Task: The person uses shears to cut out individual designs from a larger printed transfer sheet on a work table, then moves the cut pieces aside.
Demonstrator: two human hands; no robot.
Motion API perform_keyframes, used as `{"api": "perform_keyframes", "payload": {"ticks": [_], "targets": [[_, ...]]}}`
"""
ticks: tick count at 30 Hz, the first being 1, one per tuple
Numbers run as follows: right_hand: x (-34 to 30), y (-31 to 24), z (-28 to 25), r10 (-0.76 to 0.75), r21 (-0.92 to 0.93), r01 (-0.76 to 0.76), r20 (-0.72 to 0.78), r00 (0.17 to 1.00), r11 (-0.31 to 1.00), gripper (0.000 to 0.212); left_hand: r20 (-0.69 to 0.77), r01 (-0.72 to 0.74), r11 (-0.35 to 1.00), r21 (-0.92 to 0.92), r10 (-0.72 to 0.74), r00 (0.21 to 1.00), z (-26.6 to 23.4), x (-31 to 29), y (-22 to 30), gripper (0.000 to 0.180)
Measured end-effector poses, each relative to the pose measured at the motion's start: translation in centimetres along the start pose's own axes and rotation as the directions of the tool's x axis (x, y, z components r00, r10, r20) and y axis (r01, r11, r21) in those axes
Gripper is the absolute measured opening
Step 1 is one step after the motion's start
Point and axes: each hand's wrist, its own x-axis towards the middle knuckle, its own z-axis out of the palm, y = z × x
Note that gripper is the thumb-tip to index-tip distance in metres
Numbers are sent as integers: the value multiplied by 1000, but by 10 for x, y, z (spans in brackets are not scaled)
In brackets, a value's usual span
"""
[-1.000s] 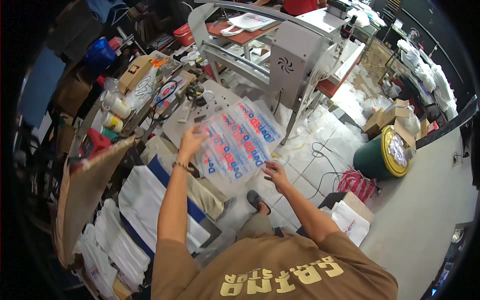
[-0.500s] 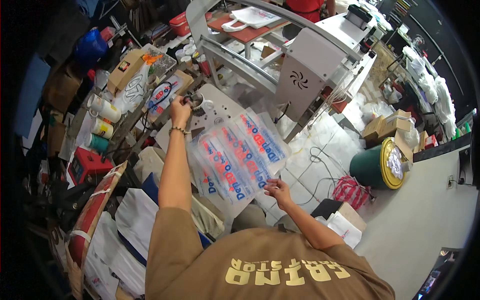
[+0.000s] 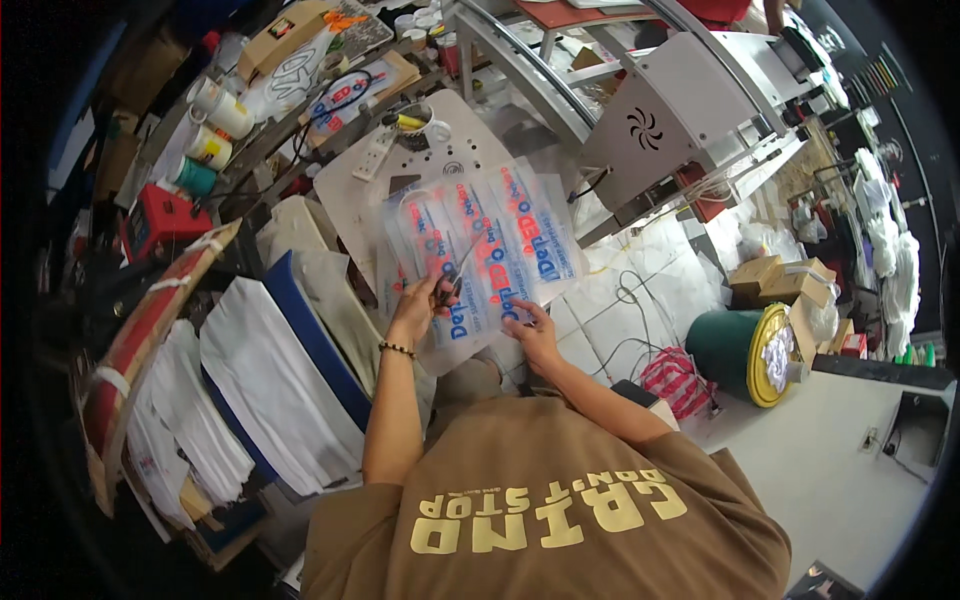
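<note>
Swinging scissors, clutched in left hand, from cup to mid-frame printed sheet, pinching its edge with right hand; could totally nick it by slipping.

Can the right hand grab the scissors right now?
Probably not easily. The scissors are close to the right hand, but the left hand grips their handles, and the right one touches the printed sheets.

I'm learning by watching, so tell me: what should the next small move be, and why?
Probably bring the scissors to the near edge of the printed sheet, between its printed rows: the left hand holds them with the blades over the sheet, and the right hand seems to grip that edge, which should steady it.
</note>
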Motion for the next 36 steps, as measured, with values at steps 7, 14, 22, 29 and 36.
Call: {"api": "perform_keyframes", "payload": {"ticks": [7, 14, 22, 29, 36], "targets": [[13, -19, -5, 27, 22, -28, 41, 999, 999, 30, 152, -40, 873, -486, 130, 980, 30, -54, 1, 31], [33, -11, -15, 120, 127, -140, 154, 981, 982, 36, 83, -259, 778, -572, 369, 926, 39, -129, -81, 59], [45, -3, 1, 77, 188, -124, 242, 967, 974, 46, -160, -132, 991, 29, 135, 978, 76, -181, -142, 41], [32, -19, 18, 113, 218, -168, 244, 963, 961, 50, -227, -203, 944, 259, 264, 938, 111, -144, -142, 46], [22, -20, 20, 36, 134, -67, 220, 975, 989, 52, -350, -117, 862, 492, 320, 881, 115, -117, -131, 49]]}}
